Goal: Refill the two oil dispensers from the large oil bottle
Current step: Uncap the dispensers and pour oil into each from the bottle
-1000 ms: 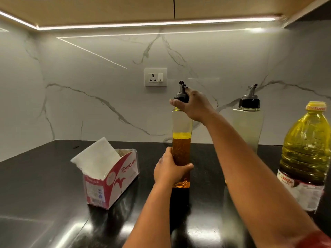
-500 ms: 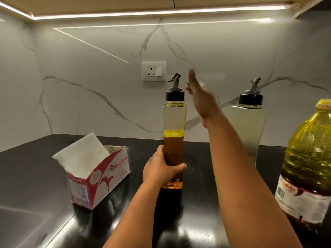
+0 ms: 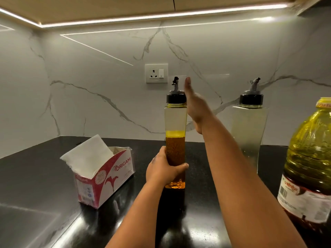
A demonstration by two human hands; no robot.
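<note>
A tissue box point(image 3: 105, 174) sits at the left of the black counter point(image 3: 35, 185). The left hand point(image 3: 163, 170) grips the half-full dispenser point(image 3: 175, 138); the right hand point(image 3: 196, 106), fingers spread and holding nothing, hovers beside its cap point(image 3: 176, 98). Further right stand the clear dispenser point(image 3: 249, 129) and the large oil bottle point(image 3: 310, 161).

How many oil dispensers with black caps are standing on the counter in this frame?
2. One dispenser, about half full of amber oil, stands at centre with the left hand around its lower part. The other dispenser, nearly clear, stands further right near the wall. None appear hidden.
</note>
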